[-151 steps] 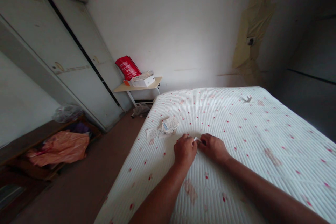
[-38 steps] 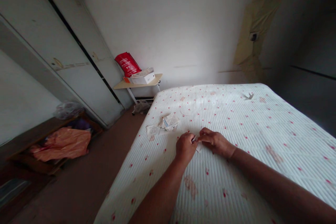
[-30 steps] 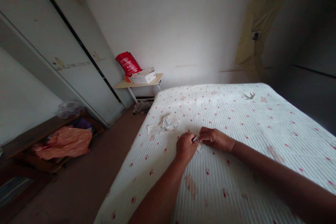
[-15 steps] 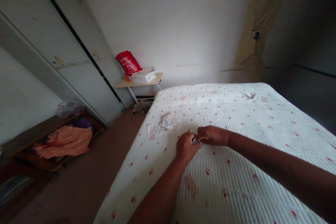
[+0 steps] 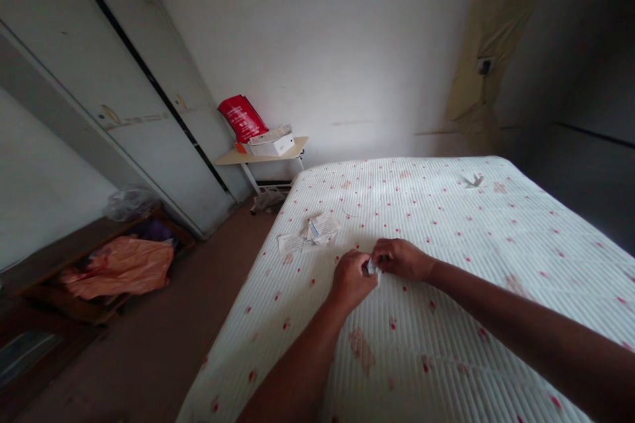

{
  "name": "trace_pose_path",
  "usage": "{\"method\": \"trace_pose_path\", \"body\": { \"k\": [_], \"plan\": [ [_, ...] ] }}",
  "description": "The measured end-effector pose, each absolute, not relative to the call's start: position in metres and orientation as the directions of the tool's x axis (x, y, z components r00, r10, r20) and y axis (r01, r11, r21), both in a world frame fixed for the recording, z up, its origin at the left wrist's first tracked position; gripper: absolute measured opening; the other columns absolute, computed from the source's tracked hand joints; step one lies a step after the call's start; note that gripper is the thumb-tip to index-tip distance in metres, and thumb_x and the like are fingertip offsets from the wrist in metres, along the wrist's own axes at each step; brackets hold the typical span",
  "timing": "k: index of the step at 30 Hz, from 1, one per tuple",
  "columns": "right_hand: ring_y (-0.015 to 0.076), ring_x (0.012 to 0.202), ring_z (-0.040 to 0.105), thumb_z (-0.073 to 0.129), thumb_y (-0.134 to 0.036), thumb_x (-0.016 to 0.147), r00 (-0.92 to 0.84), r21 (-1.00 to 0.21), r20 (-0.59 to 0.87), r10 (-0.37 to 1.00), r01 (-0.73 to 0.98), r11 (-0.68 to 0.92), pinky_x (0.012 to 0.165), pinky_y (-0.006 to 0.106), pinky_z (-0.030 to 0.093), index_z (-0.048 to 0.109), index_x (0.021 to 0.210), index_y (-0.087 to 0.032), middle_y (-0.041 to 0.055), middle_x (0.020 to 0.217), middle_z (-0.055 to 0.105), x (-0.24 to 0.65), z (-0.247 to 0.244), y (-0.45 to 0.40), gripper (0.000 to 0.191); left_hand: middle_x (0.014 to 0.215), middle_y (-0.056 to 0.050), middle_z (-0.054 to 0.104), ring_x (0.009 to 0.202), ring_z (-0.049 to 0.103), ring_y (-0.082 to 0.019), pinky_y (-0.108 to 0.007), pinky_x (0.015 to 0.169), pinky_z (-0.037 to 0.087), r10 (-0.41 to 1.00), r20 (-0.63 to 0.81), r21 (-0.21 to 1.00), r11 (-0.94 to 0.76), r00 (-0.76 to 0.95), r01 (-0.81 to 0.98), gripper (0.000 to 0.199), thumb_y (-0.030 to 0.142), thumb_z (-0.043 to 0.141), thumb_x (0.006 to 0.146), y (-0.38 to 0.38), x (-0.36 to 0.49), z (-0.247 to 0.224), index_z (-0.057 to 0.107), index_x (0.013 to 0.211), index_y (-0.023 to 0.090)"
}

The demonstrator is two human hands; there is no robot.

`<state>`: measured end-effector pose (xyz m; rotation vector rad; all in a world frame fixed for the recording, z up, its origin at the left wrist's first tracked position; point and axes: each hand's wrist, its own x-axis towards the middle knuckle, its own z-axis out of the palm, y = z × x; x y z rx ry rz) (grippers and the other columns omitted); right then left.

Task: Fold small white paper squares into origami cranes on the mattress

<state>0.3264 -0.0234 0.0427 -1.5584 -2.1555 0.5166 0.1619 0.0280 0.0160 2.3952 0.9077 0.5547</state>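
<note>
My left hand (image 5: 353,277) is closed on a small folded piece of printed paper (image 5: 372,268), just above the mattress. My right hand (image 5: 401,259) touches it from the right, its fingertips pinched on the paper's edge. Most of the paper is hidden by my fingers. Beyond my left hand, a loose pile of printed paper pieces (image 5: 322,229) lies on the white mattress (image 5: 421,211) with red dots. Far back on the right lies another crumpled paper scrap (image 5: 475,180).
A small table (image 5: 233,158) behind the bed's left corner holds a red bag (image 5: 242,117) and a white box (image 5: 274,145). At the left are a tall cabinet (image 5: 143,139) and a low wooden bench (image 5: 54,258) with an orange cloth or bag (image 5: 124,266).
My right hand has lifted and turned slightly, its fingers a little looser, and more of the paper shows between my hands. My left hand has barely moved.
</note>
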Motion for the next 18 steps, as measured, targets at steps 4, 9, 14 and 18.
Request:
{"method": "trace_pose_path", "body": {
  "k": [4, 9, 14, 18],
  "plan": [
    [0.0110, 0.068, 0.054, 0.052, -0.005, 0.068, -0.169, -0.551, 0.129, 0.977, 0.807, 0.212, 0.062, 0.020, 0.038, 0.059, 0.074, -0.017, 0.0004, 0.079, 0.058, 0.322, 0.040, -0.028, 0.015, 0.069, 0.001, 0.053, 0.071, 0.050, -0.013, -0.022, 0.065, 0.035, 0.714, 0.187, 0.576, -0.636, 0.675, 0.514, 0.012, 0.011, 0.053, 0.061, 0.026, 0.163, 0.016, 0.059, 0.069, 0.018],
    [0.0102, 0.061, 0.052, 0.053, -0.008, 0.068, -0.021, -0.580, 0.100, 0.995, 0.811, 0.075, 0.056, 0.019, 0.035, 0.051, 0.087, -0.019, -0.0015, 0.073, 0.059, 0.318, 0.036, -0.032, 0.022, 0.071, 0.001, 0.055, 0.073, 0.051, -0.013, -0.022, 0.067, 0.035, 0.741, 0.209, 0.569, -0.623, 0.638, 0.537, 0.007, 0.014, 0.052, 0.067, 0.021, 0.165, 0.019, 0.059, 0.068, 0.018],
    [0.0101, 0.061, 0.054, 0.054, -0.005, 0.068, 0.020, -0.638, 0.081, 0.997, 0.769, 0.037, 0.056, 0.018, 0.035, 0.043, 0.106, -0.020, -0.0026, 0.074, 0.060, 0.317, 0.032, -0.030, 0.043, 0.074, 0.000, 0.058, 0.076, 0.053, -0.015, -0.023, 0.068, 0.036, 0.777, 0.192, 0.535, -0.595, 0.599, 0.600, 0.002, 0.019, 0.057, 0.069, 0.018, 0.167, 0.018, 0.060, 0.069, 0.018],
    [0.0099, 0.057, 0.051, 0.055, -0.003, 0.062, 0.093, -0.679, 0.002, 0.996, 0.731, -0.068, 0.053, 0.019, 0.033, 0.052, 0.096, -0.018, -0.0034, 0.066, 0.058, 0.317, 0.032, -0.023, 0.038, 0.077, -0.001, 0.060, 0.077, 0.054, -0.015, -0.023, 0.069, 0.036, 0.780, 0.202, 0.537, -0.594, 0.593, 0.599, 0.004, 0.018, 0.060, 0.068, 0.018, 0.169, 0.017, 0.061, 0.072, 0.018]
  ]
}}
